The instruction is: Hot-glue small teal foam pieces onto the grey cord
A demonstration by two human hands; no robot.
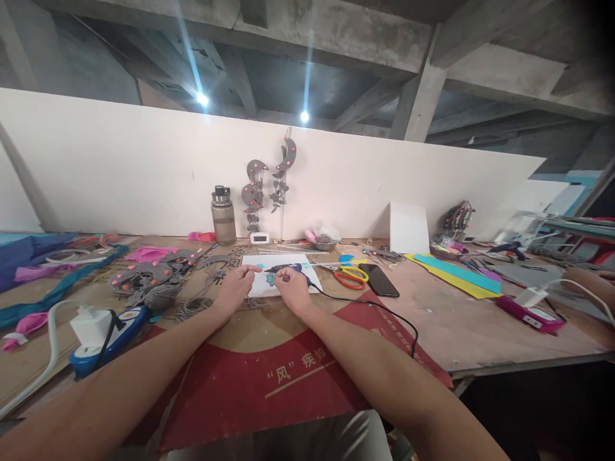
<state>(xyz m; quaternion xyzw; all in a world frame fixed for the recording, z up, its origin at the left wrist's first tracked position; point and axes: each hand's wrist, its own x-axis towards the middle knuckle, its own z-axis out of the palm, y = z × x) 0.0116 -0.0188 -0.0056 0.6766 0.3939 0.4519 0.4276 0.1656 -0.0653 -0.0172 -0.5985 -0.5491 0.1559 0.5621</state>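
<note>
While the right hand [294, 289] pinches the teal piece [270, 280], the left hand [234, 288], fingers bunched, contents unclear, is just left of it; the glue gun [298, 267] lies just beyond the right hand.

The little teal cutout [270, 280] is a small flat bit with a wavy, lobed edge, kinda flower-like, though it's honestly too tiny to make out properly. It's pinched in the right fingers [280, 275], poking out on their left side, right over the white sheet [263, 290]. Can't tell if it's actually touching the sheet.
</note>
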